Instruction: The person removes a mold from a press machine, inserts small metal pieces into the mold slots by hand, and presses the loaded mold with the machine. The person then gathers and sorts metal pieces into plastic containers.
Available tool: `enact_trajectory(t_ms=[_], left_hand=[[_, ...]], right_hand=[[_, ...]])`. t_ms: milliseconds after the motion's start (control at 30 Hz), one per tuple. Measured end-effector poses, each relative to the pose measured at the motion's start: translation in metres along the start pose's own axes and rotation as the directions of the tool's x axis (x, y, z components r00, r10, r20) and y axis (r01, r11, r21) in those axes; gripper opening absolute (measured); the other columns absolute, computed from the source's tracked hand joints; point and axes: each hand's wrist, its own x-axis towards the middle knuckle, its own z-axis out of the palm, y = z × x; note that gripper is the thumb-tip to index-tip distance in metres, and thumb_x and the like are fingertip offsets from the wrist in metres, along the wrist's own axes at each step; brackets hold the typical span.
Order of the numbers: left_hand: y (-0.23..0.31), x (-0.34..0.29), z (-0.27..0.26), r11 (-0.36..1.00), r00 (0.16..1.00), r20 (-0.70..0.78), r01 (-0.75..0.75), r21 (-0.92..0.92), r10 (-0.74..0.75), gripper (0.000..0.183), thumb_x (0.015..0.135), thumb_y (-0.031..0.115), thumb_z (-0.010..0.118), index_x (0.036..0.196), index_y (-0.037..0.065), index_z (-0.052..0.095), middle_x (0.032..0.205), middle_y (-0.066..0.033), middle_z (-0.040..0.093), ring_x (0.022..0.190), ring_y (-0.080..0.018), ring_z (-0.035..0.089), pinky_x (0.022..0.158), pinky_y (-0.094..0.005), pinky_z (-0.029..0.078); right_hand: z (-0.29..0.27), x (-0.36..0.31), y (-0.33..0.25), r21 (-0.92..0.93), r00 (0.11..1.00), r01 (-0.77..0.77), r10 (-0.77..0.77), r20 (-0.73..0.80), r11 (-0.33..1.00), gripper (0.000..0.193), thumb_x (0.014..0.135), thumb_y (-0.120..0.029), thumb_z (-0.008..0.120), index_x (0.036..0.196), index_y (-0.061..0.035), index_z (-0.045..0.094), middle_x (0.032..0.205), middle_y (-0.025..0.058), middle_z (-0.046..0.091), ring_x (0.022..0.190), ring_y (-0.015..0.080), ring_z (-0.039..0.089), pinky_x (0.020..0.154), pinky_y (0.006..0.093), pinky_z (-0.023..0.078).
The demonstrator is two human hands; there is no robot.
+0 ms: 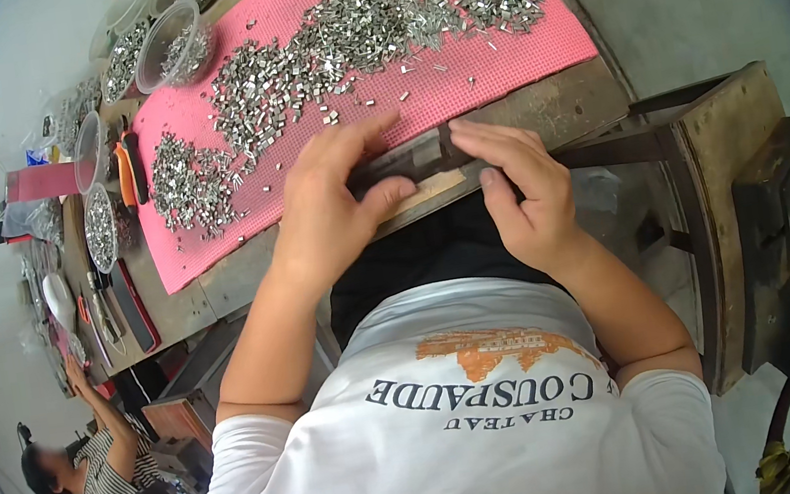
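Note:
A long dark bar point(394, 164) lies along the near edge of the workbench, with a paler grey patch near its right part. My left hand point(332, 190) straddles its left part, thumb on the near side and index finger stretched out over the far side. The remaining fingers of that hand are partly hidden. At the right end of the bar, my right hand point(522, 184) has its fingers extended, their tips at the bar, with the thumb apart below. A strip of light wood point(423, 192) shows just below the bar. I see no piece pinched in either hand.
Beyond my hands, small silvery metal pieces point(364, 24) lie heaped on a pink mat point(530, 56). Clear tubs point(175, 45) of parts and orange-handled pliers point(131, 168) stand left. A wooden frame point(694, 144) is at right. Another person point(107, 464) sits at lower left.

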Motion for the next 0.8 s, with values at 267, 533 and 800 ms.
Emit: enact_trajectory(t_ms=[267, 533, 800], left_hand=[[0.011, -0.011, 0.031, 0.926, 0.938, -0.235, -0.167, 0.338, 0.255, 0.048, 0.072, 0.004, 0.083, 0.118, 0.010, 0.073, 0.098, -0.0102, 0.067, 0.087, -0.0319, 0.062, 0.079, -0.0409, 0.051], [0.007, 0.019, -0.010, 0.989, 0.995, -0.017, -0.096, 0.113, 0.098, 0.023, 0.084, 0.011, 0.079, 0.106, 0.005, 0.077, 0.090, -0.0140, 0.068, 0.081, -0.0326, 0.066, 0.072, -0.0392, 0.054], [-0.023, 0.091, -0.007, 0.846, 0.902, 0.021, -0.413, 0.337, 0.431, 0.013, 0.082, 0.013, 0.078, 0.094, 0.014, 0.080, 0.090, -0.0047, 0.069, 0.087, -0.0279, 0.066, 0.076, -0.0407, 0.054]], right_hand=[[0.000, 0.004, 0.003, 0.114, 0.997, -0.052, 0.059, -0.058, 0.992, 0.022, 0.082, 0.008, 0.060, 0.098, -0.0037, 0.069, 0.109, 0.0137, 0.075, 0.096, 0.0306, 0.070, 0.085, 0.0385, 0.051], [-0.049, 0.070, 0.057, -0.434, 0.987, -0.055, -0.016, -0.158, 0.899, 0.018, 0.086, -0.006, 0.070, 0.104, -0.0062, 0.074, 0.100, 0.0113, 0.071, 0.097, 0.0341, 0.064, 0.087, 0.0441, 0.049], [-0.060, 0.086, 0.066, -0.581, 1.000, -0.002, 0.011, 0.011, 0.814, 0.007, 0.085, -0.009, 0.074, 0.092, -0.0065, 0.074, 0.094, 0.0069, 0.068, 0.093, 0.0300, 0.064, 0.085, 0.0422, 0.050]])
